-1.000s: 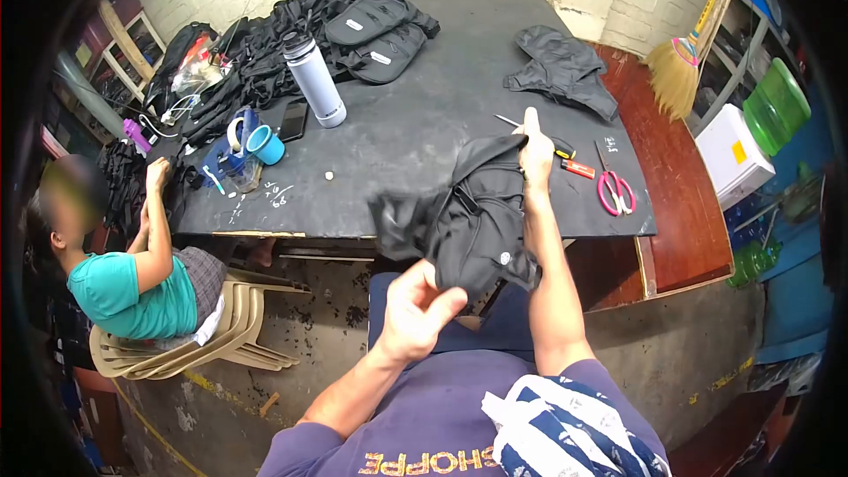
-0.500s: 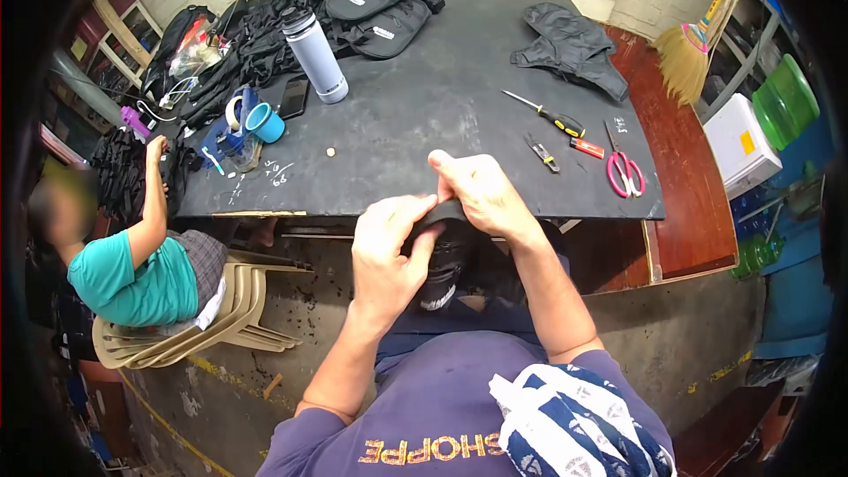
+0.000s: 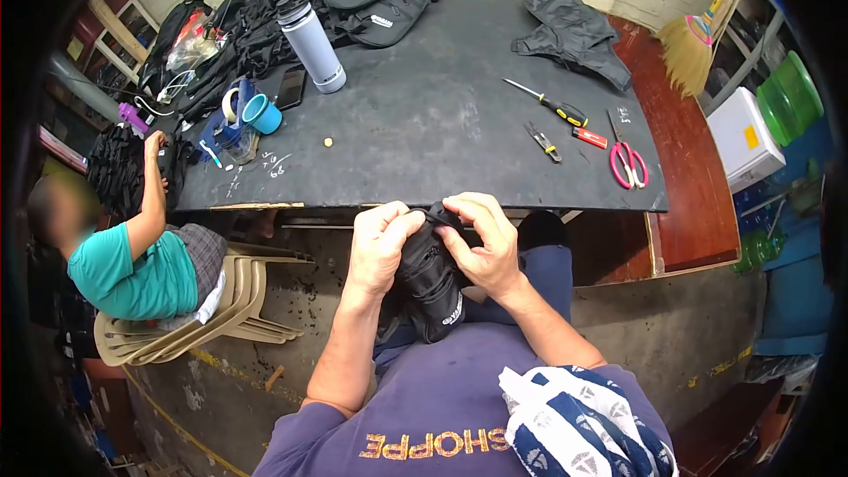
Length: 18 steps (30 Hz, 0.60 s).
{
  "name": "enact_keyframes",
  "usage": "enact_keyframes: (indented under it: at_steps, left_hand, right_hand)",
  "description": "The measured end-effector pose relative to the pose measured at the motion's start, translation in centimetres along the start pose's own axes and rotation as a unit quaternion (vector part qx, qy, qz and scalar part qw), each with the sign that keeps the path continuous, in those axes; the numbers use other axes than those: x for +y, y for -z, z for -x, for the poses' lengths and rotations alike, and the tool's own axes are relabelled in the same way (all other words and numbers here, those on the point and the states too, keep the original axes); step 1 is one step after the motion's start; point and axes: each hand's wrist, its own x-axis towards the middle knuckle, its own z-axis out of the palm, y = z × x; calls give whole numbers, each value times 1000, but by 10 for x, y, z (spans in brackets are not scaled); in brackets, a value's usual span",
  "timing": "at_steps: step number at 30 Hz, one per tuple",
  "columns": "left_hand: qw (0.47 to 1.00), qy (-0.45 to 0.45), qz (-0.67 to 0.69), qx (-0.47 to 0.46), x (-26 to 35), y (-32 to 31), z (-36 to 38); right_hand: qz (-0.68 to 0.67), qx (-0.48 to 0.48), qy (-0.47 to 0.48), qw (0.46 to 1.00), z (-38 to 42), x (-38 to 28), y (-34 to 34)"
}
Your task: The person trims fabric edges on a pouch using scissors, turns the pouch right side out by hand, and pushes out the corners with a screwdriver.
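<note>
A black fabric pouch (image 3: pixel 430 287) with white lettering near its lower end hangs over my lap, in front of the table edge. My left hand (image 3: pixel 380 246) pinches its upper edge from the left, thumb against fingers. On the other side, my right hand (image 3: pixel 481 243) grips a black strap or flap at the pouch's top, close to my left fingertips. Both hands are closed on the black fabric. The far side of the pouch is hidden.
The black table (image 3: pixel 397 141) holds a water bottle (image 3: pixel 314 49), blue cup (image 3: pixel 262 114), screwdriver (image 3: pixel 548 103), pliers (image 3: pixel 543 143), red lighter (image 3: pixel 590 138), scissors (image 3: pixel 627 159) and black bags (image 3: pixel 380 0). A person (image 3: pixel 132 274) sits on stacked chairs (image 3: pixel 238 300) at left.
My right hand has moved down and now grips the top of the pouch. The pouch has come up and shows more of its body between my hands. The view has shifted slightly.
</note>
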Motion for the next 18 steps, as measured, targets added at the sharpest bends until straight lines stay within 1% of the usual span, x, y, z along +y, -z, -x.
enact_keyframes:
  at_steps: [2,4,5,6,7,8,9,10,11,12,13,14,16,18]
  left_hand:
    - [998,17,42,-39,0,0,-1]
    - [997,27,48,-50,-3,8,-2]
    - [996,37,56,-60,-3,12,-3]
    - [994,47,64,-69,-5,14,-4]
    - [995,47,63,-68,-8,15,-5]
    - [998,1,45,-51,-12,15,-6]
    - [998,-45,27,-36,-14,14,-6]
    - [996,-91,9,-23,-15,12,-8]
    - [996,-90,10,-26,-12,9,-5]
    - [980,-168,-101,13,-8,6,3]
    - [945,-244,-212,53,-3,4,13]
    - [889,-315,-318,92,-1,3,19]
    - [890,-303,-325,103,-14,-2,26]
    - [890,-282,-335,126,-29,-4,30]
  right_hand:
    - [-17,-5,-18,1000,4,6,-4]
    - [-51,-23,-50,997,4,9,-5]
    - [-51,-23,-50,997,3,10,-2]
    - [-221,-46,-166,960,2,10,3]
    - [-381,-68,-275,880,1,11,8]
    - [-524,-87,-373,760,1,11,9]
    - [-525,-87,-374,759,2,12,8]
    - [-513,-65,-377,768,4,15,8]
    - [-500,-42,-381,777,4,17,8]
    - [-485,-20,-385,785,5,18,10]
    - [-483,-18,-386,785,5,19,13]
    - [-495,-11,-385,779,1,16,18]
    - [-520,1,-384,763,-3,11,23]
    - [-507,-11,-384,772,-2,13,22]
